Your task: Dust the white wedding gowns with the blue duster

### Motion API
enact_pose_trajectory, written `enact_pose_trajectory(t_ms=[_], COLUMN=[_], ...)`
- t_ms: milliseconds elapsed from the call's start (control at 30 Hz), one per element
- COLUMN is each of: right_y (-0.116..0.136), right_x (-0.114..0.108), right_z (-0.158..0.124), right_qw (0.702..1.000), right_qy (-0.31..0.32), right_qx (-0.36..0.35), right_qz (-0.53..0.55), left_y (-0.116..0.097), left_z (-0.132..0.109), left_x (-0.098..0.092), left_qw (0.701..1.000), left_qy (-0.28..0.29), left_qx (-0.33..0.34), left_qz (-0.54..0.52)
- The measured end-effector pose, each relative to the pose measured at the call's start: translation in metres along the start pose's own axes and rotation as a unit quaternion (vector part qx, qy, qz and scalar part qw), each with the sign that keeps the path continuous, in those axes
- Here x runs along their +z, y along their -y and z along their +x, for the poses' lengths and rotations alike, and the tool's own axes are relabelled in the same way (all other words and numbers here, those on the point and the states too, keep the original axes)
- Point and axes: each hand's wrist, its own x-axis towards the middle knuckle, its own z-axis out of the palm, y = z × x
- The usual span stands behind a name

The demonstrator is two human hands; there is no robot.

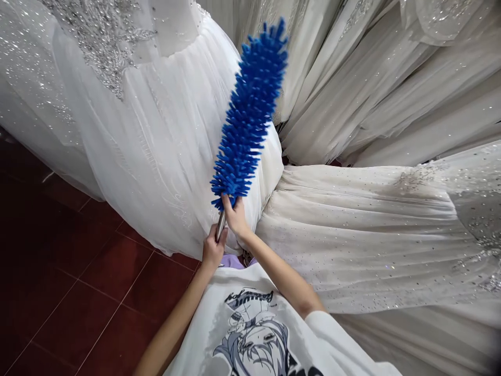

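Observation:
A blue microfibre duster [250,112] with a fluffy chenille head rises from my hands, tilted up and slightly to the right. My left hand [214,248] is wrapped round its metal handle [221,224]. Higher up, my right hand [235,215] grips the duster where the handle meets the head, thumb and fingers against the lowest blue strands. Behind the duster spreads a white wedding dress [156,141] with a silver beaded bodice [105,39]. From this angle I cannot tell whether the head touches the fabric.
To the right lies the skirt of another white gown [364,224] dotted with sparkles. More pale tulle dresses [383,89] hang closely packed at the back right. Dark red floor tiles [102,292] show at the lower left.

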Motion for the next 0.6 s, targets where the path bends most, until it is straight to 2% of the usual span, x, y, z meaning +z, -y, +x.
enact_pose_trajectory(t_ms=[100, 200, 300, 400, 500, 600], right_y=[-0.005, -0.031, -0.061, -0.086, -0.104, -0.106], right_x=[0.004, -0.003, -0.019, -0.041, -0.062, -0.077], right_z=[0.023, 0.035, 0.03, 0.011, -0.014, -0.032], right_qw=[0.996, 0.981, 0.956, 0.94, 0.922, 0.92], right_qy=[0.077, 0.099, 0.064, 0.022, -0.018, -0.041], right_qx=[0.041, 0.166, 0.281, 0.337, 0.382, 0.381], right_qz=[0.01, 0.037, 0.053, 0.049, 0.053, 0.087], left_y=[0.005, 0.029, 0.055, 0.073, 0.082, 0.078], left_z=[0.015, 0.028, 0.03, 0.022, 0.006, -0.009], left_x=[0.0, -0.003, -0.002, 0.011, 0.031, 0.047], left_qw=[0.999, 0.992, 0.982, 0.975, 0.964, 0.96], left_qy=[0.0, 0.063, 0.126, 0.169, 0.212, 0.241], left_qx=[-0.027, -0.059, -0.083, -0.099, -0.125, -0.12], left_qz=[0.032, 0.095, 0.11, 0.103, 0.098, 0.077])
